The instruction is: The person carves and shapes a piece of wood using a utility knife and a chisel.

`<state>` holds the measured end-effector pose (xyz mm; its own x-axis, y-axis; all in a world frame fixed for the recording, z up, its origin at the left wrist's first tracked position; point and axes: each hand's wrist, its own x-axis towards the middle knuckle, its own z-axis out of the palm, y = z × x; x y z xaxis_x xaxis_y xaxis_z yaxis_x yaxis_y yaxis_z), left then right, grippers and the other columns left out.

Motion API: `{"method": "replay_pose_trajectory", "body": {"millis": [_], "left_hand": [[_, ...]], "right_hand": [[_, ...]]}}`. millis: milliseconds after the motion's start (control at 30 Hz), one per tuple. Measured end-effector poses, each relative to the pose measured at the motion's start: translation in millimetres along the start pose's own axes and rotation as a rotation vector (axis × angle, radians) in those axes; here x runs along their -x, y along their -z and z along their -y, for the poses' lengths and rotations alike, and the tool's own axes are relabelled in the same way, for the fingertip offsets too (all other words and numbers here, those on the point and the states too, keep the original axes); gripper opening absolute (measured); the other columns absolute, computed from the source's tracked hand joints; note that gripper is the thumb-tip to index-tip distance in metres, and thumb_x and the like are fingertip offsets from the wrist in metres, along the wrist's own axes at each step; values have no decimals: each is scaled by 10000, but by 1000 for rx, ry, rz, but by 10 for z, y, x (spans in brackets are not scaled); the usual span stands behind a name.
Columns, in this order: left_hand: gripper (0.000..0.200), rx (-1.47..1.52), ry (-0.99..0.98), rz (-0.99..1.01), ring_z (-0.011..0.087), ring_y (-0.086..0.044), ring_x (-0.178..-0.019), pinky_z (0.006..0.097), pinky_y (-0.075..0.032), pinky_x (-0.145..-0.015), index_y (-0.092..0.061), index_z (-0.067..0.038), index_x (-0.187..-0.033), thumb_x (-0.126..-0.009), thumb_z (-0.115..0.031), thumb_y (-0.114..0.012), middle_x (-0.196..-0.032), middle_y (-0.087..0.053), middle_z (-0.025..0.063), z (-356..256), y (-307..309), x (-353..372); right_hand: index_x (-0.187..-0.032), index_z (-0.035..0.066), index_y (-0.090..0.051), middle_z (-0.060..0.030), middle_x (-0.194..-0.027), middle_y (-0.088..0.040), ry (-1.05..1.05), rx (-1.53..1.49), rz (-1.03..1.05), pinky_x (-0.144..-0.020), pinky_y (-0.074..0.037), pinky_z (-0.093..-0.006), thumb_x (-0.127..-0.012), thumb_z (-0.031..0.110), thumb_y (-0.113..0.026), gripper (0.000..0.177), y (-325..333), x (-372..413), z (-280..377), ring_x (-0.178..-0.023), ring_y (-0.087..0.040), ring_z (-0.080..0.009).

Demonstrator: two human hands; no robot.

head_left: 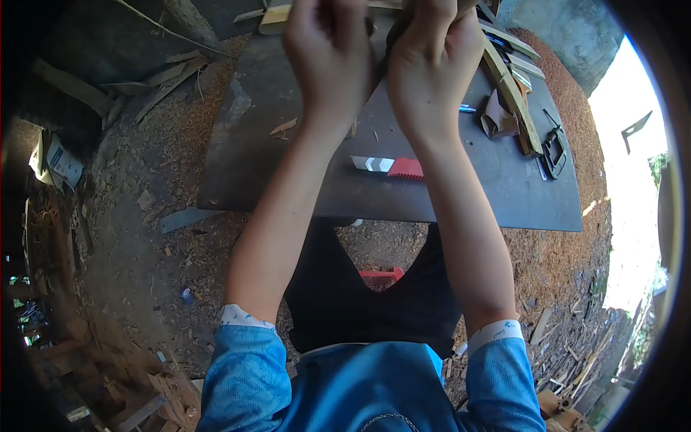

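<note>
Wood shavings and sawdust cover the ground point(144, 216) on the left, where grey offcuts of timber point(169, 75) lie scattered. A dark, flat rectangular tabletop point(245, 165) begins beside them, with a small brown wood chip point(283, 127) on its bare surface.

Over its far part the left hand point(327, 47) is raised with its fingers curled in tight. A pale wooden strip point(276, 19) lies at the far edge of the tabletop and runs behind this hand. Whether the fingers grip it cannot be told, since the back of the hand and the frame edge hide them.

Nearer the person, between the two forearms, a utility knife with a red grip and a silver-white body point(389, 167) lies flat on the tabletop.

The right hand point(432, 54) is just beside the left, clenched too, and what it holds is hidden.

Further right lie a small blue pen point(466, 109), a folded brown scrap point(497, 119), a bundle of long yellowish wooden slats point(512, 97) set at a slant, and a black metal tool point(554, 153) near the tabletop's right edge.
</note>
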<state>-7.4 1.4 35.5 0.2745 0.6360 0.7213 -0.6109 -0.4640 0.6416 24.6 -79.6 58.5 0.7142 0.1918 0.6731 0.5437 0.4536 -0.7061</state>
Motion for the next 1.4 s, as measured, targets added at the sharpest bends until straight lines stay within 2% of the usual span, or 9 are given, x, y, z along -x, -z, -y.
{"method": "replay_pose_trajectory", "body": {"millis": [133, 367, 500, 667, 833, 900, 967, 1167, 1400], "left_hand": [[267, -23, -267, 20, 27, -445, -654, 214, -363, -579, -540, -58, -866, -1096, -188, -502, -722, -501, -45, 193, -83, -32], [304, 114, -250, 50, 33, -465, -645, 219, -373, -577, -551, -62, -862, -1097, -254, -542, -729, -520, -39, -319, -190, -160], [297, 18, -28, -6, 35, -486, -652, 227, -388, -583, -539, -55, -844, -1083, -229, -574, -733, -549, -37, 68, -65, 102], [271, 102, -188, -3, 22, -469, -629, 219, -377, -564, -543, -67, -841, -1077, -196, -580, -721, -546, -52, 198, -195, -97], [281, 167, -334, 166, 31, -469, -619, 217, -371, -554, -550, -80, -836, -1080, -217, -581, -709, -531, -49, -211, -164, -212], [289, 97, -397, 102, 32, -467, -606, 214, -366, -544, -552, -85, -829, -1077, -228, -590, -699, -523, -52, 167, -166, -190], [292, 86, -25, -15, 34, -478, -610, 214, -380, -555, -552, -87, -823, -1068, -234, -615, -702, -526, -52, 263, -181, 85], [309, 157, -245, -5, 23, -484, -602, 208, -386, -534, -560, -83, -825, -1066, -266, -621, -698, -538, -42, 137, -257, -81], [369, 167, -315, 92, 22, -437, -563, 239, -327, -513, -548, -95, -797, -1071, -334, -615, -648, -504, -50, 110, -168, -153]], "right_hand": [[-929, 55, -566, 38, -704, -492, 99, 31, 3, -523, -342, -242, -1106, 374, -524, 367, -34, 7, 90, -618, -444, -45], [-923, 49, -554, 25, -736, -466, 461, 20, 37, -533, -331, -251, -1113, 373, -505, 379, 11, -197, 349, -626, -422, -46], [-903, 38, -553, 17, -722, -508, 173, 34, 16, -538, -357, -262, -1110, 368, -518, 391, 48, -64, -140, -648, -453, -64], [-896, 59, -548, 37, -709, -473, 89, -82, 76, -540, -335, -255, -1102, 385, -537, 386, 44, -101, 121, -647, -420, -43], [-933, 51, -555, 28, -710, -448, 568, 169, 143, -513, -301, -265, -1108, 476, -476, 466, 210, -235, 229, -592, -378, -46], [-933, 54, -556, 30, -698, -440, 523, 170, 128, -507, -300, -264, -1108, 481, -473, 469, 177, -116, 88, -586, -379, -45], [-935, 55, -556, 36, -698, -441, 385, 47, 88, -503, -304, -258, -1106, 463, -491, 448, 151, -85, -234, -589, -380, -39], [-941, 42, -547, 42, -698, -425, 356, -52, 146, -493, -296, -260, -1124, 389, -480, 397, 89, -105, 30, -586, -378, -40], [-937, 51, -546, 34, -687, -408, 493, 298, 119, -489, -282, -270, -1125, 386, -475, 391, 180, -56, -77, -575, -367, -54]]}}
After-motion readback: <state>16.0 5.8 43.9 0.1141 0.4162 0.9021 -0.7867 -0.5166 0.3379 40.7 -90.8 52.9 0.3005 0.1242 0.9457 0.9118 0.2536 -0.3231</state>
